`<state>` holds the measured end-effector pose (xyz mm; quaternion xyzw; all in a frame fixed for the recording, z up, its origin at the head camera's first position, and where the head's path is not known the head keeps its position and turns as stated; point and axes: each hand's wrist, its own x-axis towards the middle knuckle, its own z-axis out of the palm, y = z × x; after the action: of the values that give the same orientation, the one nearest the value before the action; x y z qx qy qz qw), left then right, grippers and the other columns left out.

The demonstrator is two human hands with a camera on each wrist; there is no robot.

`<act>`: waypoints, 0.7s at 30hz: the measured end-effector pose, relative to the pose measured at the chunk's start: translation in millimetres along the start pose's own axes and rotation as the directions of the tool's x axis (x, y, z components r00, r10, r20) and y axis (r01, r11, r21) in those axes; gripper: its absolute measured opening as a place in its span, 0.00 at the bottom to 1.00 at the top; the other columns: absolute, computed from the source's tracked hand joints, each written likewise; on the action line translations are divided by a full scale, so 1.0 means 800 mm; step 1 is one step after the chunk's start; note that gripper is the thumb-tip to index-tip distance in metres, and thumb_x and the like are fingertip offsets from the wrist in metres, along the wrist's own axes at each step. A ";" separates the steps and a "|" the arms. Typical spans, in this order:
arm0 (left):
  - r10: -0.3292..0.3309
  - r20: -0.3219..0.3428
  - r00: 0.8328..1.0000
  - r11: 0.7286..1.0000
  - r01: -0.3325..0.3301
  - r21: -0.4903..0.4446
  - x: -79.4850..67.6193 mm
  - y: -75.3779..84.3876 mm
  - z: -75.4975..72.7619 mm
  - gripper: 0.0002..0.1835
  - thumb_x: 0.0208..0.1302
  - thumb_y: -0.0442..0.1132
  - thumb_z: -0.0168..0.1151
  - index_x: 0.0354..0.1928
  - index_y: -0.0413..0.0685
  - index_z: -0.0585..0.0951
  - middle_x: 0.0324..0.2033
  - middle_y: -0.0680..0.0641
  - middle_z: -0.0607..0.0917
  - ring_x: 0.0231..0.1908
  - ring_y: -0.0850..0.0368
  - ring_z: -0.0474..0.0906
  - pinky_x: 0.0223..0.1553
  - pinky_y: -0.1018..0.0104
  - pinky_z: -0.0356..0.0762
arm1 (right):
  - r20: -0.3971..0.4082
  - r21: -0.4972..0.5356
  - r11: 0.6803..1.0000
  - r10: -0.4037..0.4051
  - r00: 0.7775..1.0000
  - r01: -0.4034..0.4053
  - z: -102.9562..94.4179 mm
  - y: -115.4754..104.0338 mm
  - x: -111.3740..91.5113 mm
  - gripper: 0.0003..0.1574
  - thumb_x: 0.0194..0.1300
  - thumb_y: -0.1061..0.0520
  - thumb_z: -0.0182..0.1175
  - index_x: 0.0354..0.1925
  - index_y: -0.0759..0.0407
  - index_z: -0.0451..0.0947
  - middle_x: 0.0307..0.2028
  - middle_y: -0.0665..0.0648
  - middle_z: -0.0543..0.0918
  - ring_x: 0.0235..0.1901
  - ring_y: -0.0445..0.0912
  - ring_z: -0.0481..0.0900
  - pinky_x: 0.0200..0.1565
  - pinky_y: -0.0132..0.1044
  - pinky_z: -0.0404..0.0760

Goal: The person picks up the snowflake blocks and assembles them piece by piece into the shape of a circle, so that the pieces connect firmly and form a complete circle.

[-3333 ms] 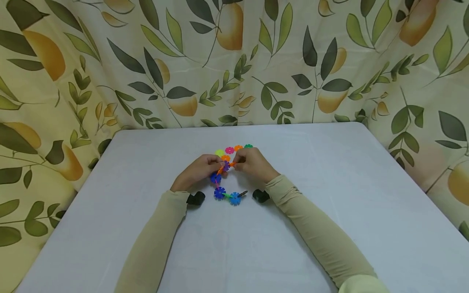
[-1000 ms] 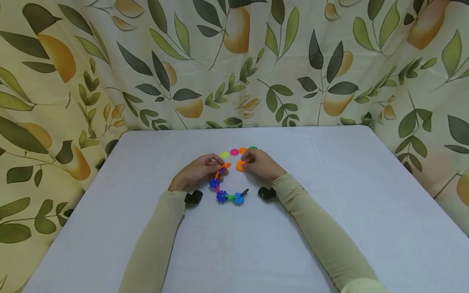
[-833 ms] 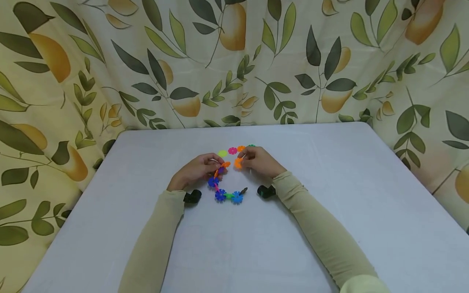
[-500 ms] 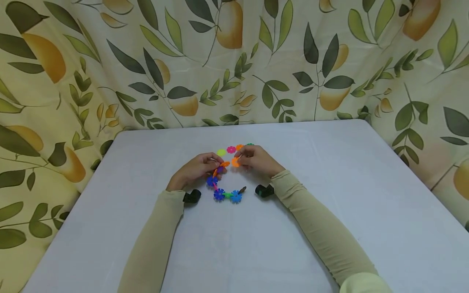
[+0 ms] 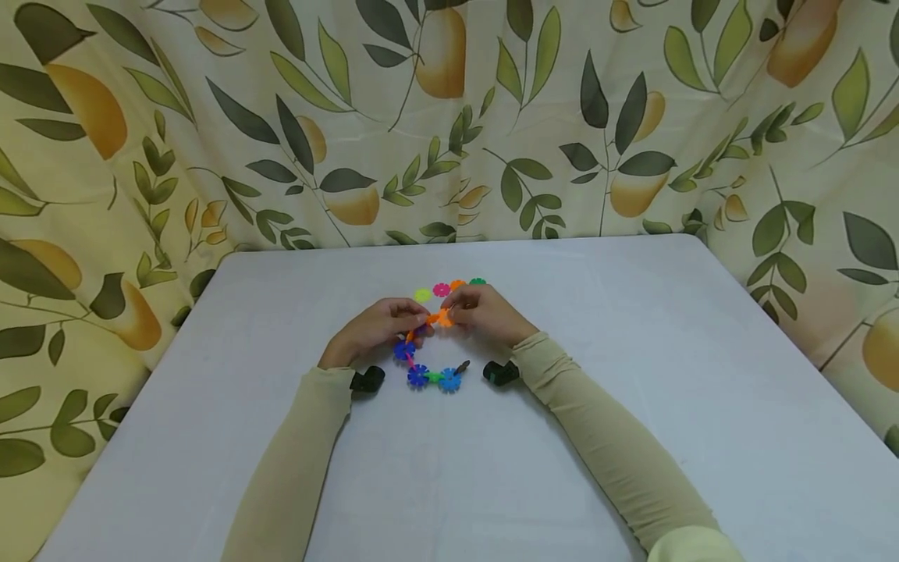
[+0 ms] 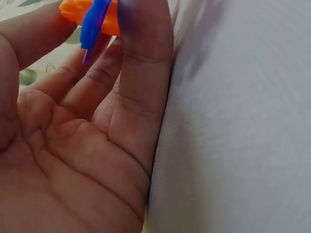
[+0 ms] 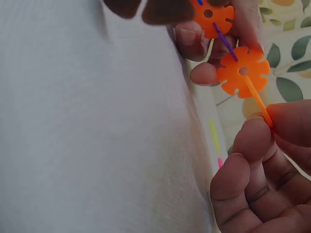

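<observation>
My left hand (image 5: 375, 329) pinches a curved chain of interlocking snowflake discs near its upper end. The chain's blue disc (image 5: 417, 376) and light blue disc (image 5: 450, 380) hang lower down, with a brown disc at the tail. In the right wrist view the chain ends in an orange disc (image 7: 244, 72), joined to a purple disc (image 7: 225, 41) seen edge-on. Between thumb and fingertips, my right hand (image 5: 488, 314) pinches another orange disc (image 7: 257, 99), its edge against that end disc's slotted face. A blue disc (image 6: 94, 23) shows by the left fingers in the left wrist view.
Loose discs lie in a row beyond the hands: yellow-green (image 5: 422, 295), pink (image 5: 441, 289), orange (image 5: 458, 285) and green (image 5: 477, 281). They rest on a white-covered table (image 5: 562, 484). A leaf-patterned curtain (image 5: 449, 117) stands behind the table. Black wrist cameras (image 5: 501, 373) sit under the wrists.
My right hand has moved left with its orange disc, bringing it from apart to touching the orange disc at the chain's end. The left hand keeps its hold on the chain.
</observation>
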<state>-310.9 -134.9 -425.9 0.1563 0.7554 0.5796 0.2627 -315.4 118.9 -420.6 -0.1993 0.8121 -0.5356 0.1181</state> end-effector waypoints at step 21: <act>0.010 -0.029 1.000 0.999 -0.012 -0.051 0.000 -0.003 0.001 0.15 0.83 0.42 0.59 0.56 0.37 0.83 0.46 0.40 0.90 0.41 0.49 0.83 0.50 0.58 0.80 | -0.095 0.002 1.000 -0.018 0.995 0.018 0.012 -0.006 0.000 0.13 0.79 0.62 0.59 0.52 0.70 0.85 0.34 0.61 0.85 0.27 0.51 0.83 0.35 0.35 0.83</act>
<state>-310.2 -134.9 -428.0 0.1455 0.7431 0.6024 0.2526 -310.7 109.0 -420.0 -0.1810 0.8143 -0.5464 0.0749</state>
